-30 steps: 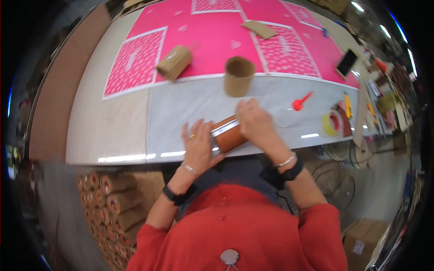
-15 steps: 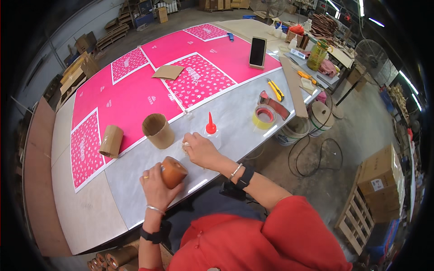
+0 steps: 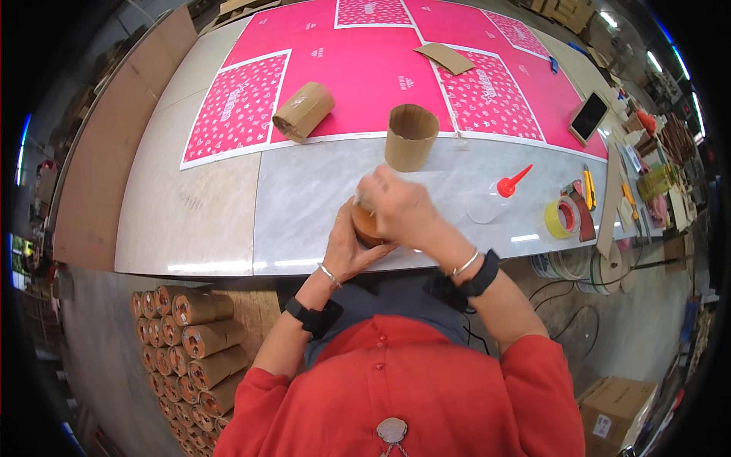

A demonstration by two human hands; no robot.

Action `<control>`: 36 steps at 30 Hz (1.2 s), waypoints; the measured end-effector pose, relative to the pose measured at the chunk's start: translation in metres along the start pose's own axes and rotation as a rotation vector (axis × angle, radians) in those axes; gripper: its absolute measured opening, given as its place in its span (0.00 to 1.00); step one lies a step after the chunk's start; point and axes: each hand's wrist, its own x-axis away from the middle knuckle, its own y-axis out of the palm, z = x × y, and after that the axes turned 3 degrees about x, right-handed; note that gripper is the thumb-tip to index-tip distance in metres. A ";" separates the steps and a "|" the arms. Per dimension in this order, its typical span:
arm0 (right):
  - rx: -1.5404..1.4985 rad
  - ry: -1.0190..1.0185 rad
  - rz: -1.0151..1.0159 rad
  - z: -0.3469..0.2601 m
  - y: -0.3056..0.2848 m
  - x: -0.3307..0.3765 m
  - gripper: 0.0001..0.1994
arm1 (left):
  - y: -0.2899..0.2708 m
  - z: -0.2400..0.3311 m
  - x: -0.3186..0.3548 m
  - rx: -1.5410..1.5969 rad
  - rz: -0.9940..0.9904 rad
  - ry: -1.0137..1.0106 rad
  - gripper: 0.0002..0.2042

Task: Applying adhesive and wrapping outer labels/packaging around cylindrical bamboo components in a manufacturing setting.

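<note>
At the table's near edge, my left hand (image 3: 344,242) is wrapped round a short orange-brown cylinder (image 3: 367,225). My right hand (image 3: 397,206) is closed over the top of it, slightly blurred. A bit of something pale shows at its fingers, too smeared to name, and the hand hides part of the cylinder. Just beyond stands an open cardboard tube (image 3: 411,145) on end. Another cardboard tube (image 3: 304,111) lies on its side to the left, on the pink printed sheet. Right of my hands is a clear glue bottle with a red pointed nozzle (image 3: 509,186).
Yellow tape (image 3: 562,218), a yellow cutter (image 3: 588,187) and a phone on a stand (image 3: 588,119) are on the right. A cardboard piece (image 3: 445,58) rests on the pink sheet (image 3: 358,72). Below the table at left, wrapped rolls (image 3: 205,339) are stacked; a carton (image 3: 618,411) sits lower right.
My view has swung left and down. My right hand has come from the tabletop beside the cylinder onto its top. My left hand keeps its hold on the cylinder, which is now more upright.
</note>
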 end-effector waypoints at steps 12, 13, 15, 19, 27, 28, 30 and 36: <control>0.043 -0.029 -0.116 -0.011 0.010 -0.014 0.15 | -0.001 -0.001 0.006 0.042 -0.025 -0.080 0.40; 0.037 -0.028 -0.060 0.002 0.008 -0.016 0.14 | 0.002 0.003 0.002 -0.036 0.046 0.064 0.42; 0.058 0.006 -0.047 0.010 -0.004 -0.004 0.13 | 0.002 0.005 0.001 -0.034 0.052 0.082 0.43; 0.026 -0.046 -0.069 -0.020 -0.017 0.021 0.12 | 0.000 0.001 0.003 -0.032 0.067 0.107 0.43; 0.119 -0.033 -0.086 0.008 -0.007 -0.005 0.13 | 0.002 0.005 0.001 -0.061 0.065 0.123 0.42; 0.127 0.020 -0.090 0.010 -0.014 0.004 0.13 | 0.002 0.005 0.001 -0.055 0.063 0.141 0.42; 0.094 0.020 -0.091 -0.001 -0.026 0.024 0.14 | 0.001 0.006 0.000 -0.046 0.069 0.145 0.43; 0.156 0.015 -0.095 -0.011 -0.017 0.014 0.13 | 0.003 0.001 0.002 -0.031 0.071 0.126 0.43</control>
